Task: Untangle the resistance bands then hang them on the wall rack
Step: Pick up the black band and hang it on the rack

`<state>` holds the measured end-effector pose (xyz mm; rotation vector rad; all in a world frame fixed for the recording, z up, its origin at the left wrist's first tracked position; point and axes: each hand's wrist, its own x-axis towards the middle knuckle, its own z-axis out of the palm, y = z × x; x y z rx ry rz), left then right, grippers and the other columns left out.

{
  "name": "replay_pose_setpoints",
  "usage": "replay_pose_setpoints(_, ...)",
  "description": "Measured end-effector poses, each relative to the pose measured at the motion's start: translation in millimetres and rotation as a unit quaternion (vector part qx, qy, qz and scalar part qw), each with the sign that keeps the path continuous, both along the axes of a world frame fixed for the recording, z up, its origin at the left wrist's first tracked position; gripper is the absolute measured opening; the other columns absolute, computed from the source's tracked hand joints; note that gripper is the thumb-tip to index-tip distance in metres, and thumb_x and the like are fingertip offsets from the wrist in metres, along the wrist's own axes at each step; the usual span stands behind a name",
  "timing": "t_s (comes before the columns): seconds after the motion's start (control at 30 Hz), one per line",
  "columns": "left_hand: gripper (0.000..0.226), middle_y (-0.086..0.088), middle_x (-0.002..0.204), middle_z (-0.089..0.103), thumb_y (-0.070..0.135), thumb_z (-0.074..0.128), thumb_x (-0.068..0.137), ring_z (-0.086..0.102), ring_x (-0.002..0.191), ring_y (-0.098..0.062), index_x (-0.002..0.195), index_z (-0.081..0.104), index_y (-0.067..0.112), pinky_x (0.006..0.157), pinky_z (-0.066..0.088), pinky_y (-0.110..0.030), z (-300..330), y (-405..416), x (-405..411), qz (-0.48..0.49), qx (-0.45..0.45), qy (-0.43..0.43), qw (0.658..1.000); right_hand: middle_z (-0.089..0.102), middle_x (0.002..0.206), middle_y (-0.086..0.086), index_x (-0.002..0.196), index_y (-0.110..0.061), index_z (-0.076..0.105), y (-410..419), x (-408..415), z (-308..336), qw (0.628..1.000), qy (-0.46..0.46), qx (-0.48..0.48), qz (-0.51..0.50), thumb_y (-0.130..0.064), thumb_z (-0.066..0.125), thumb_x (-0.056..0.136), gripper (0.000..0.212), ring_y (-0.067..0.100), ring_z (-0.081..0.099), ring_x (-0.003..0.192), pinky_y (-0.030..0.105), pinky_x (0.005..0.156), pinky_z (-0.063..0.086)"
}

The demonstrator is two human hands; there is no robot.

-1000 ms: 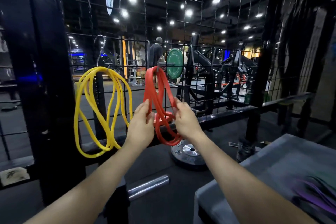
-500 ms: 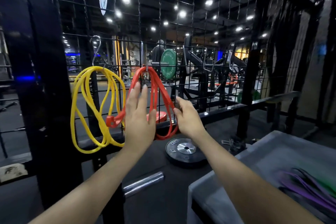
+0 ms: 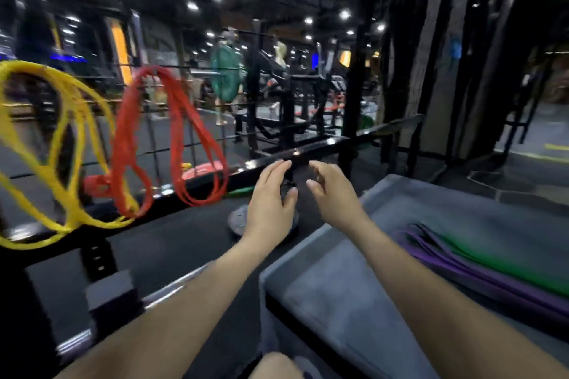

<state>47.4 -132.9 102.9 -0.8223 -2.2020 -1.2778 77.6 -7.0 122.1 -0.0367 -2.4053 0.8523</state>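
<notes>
A red resistance band [image 3: 180, 135] hangs in loops from the black wire wall rack [image 3: 191, 144], blurred by motion. Left of it a yellow band [image 3: 61, 144] hangs from the same rack. A purple band [image 3: 455, 268] and a green band [image 3: 505, 264] lie on the grey padded bench [image 3: 338, 301] at the lower right. My left hand [image 3: 269, 203] and my right hand [image 3: 334, 191] hover side by side between the rack and the bench. Their fingers are relaxed and hold nothing. Neither hand touches a band.
A grey weight plate [image 3: 238, 220] lies on the black floor under my left hand. A black horizontal rail [image 3: 308, 151] runs along the rack's foot. A red plate [image 3: 203, 168] lies behind the mesh, with gym machines beyond. A metal bar [image 3: 172, 289] sticks out at the lower left.
Both hands have let go of the red band and drawn back to the right. The red band hangs free on the rack. The view has swung right toward the bench.
</notes>
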Motion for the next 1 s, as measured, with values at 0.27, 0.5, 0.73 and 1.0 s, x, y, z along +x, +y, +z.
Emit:
replay_pose_setpoints(0.27, 0.037, -0.006, 0.124, 0.05, 0.006, 0.056, 0.087, 0.052, 0.11, -0.018, 0.124, 0.052, 0.008, 0.084, 0.03, -0.009, -66, 133, 15, -0.123, -0.04, -0.068, 0.989, 0.05, 0.128, 0.015, 0.13, -0.006, 0.049, 129, 52, -73, 0.985, -0.087, -0.02, -0.146, -0.012, 0.053, 0.091, 0.039, 0.029, 0.046, 0.12, 0.03, 0.099, 0.032)
replay_pose_setpoints(0.5, 0.036, -0.011, 0.123, 0.053, 0.008, 0.058, 0.087, 0.053, 0.113, -0.026, 0.123, 0.055, 0.01, 0.094, 0.036, -0.026, -120, 230, 29, -0.182, -0.113, -0.125, 0.969, 0.054, 0.124, 0.017, 0.127, -0.006, 0.054, 224, 98, -132, 0.958, -0.135, -0.058, -0.246, -0.01, 0.057, 0.088, 0.039, 0.029, 0.049, 0.119, 0.026, 0.1, 0.033)
replay_pose_setpoints(0.73, 0.036, -0.007, 0.121, 0.053, 0.009, 0.058, 0.087, 0.053, 0.111, -0.023, 0.123, 0.056, 0.011, 0.09, 0.035, -0.021, -163, 301, 44, -0.239, -0.169, -0.121, 0.949, 0.052, 0.124, 0.015, 0.126, -0.007, 0.054, 285, 133, -181, 0.932, -0.175, -0.064, -0.312, -0.011, 0.055, 0.09, 0.037, 0.032, 0.047, 0.119, 0.034, 0.099, 0.039)
replay_pose_setpoints(1.0, 0.043, 0.001, 0.129, 0.051, 0.015, 0.061, 0.086, 0.049, 0.118, -0.018, 0.128, 0.051, 0.017, 0.1, 0.039, -0.03, -193, 356, 57, -0.316, -0.273, -0.045, 0.908, 0.054, 0.118, 0.008, 0.122, -0.008, 0.056, 321, 166, -214, 0.917, -0.187, 0.009, -0.351, -0.012, 0.058, 0.089, 0.034, 0.028, 0.045, 0.109, 0.031, 0.093, 0.034)
